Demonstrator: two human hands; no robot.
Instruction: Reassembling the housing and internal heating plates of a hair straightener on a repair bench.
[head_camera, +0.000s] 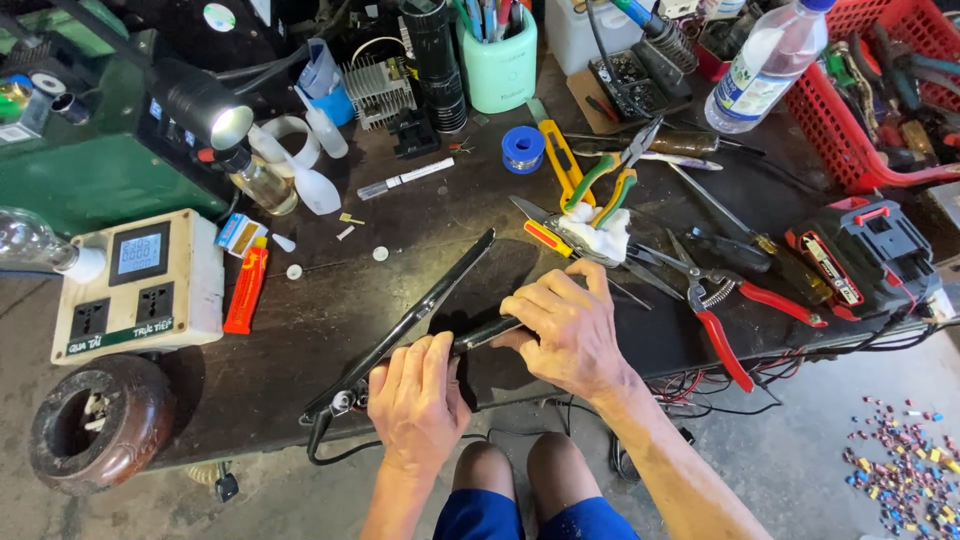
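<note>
A long, thin black panel (420, 300) stands tilted on its edge on the dark workbench (330, 310), running from near the bench's front edge up toward the middle. My left hand (415, 400) grips its lower end, where a black cable (330, 455) hangs off. My right hand (565, 325) presses on a dark flat part (485, 333) joined to the panel beside it, fingers curled over it.
Pliers (610, 180), red-handled cutters (730, 320), a yellow utility knife (560, 160) and a white rag (600, 235) lie just beyond my right hand. A white socket box (140, 285) and red tube (247, 290) sit at the left. A red basket (870, 110) stands at back right.
</note>
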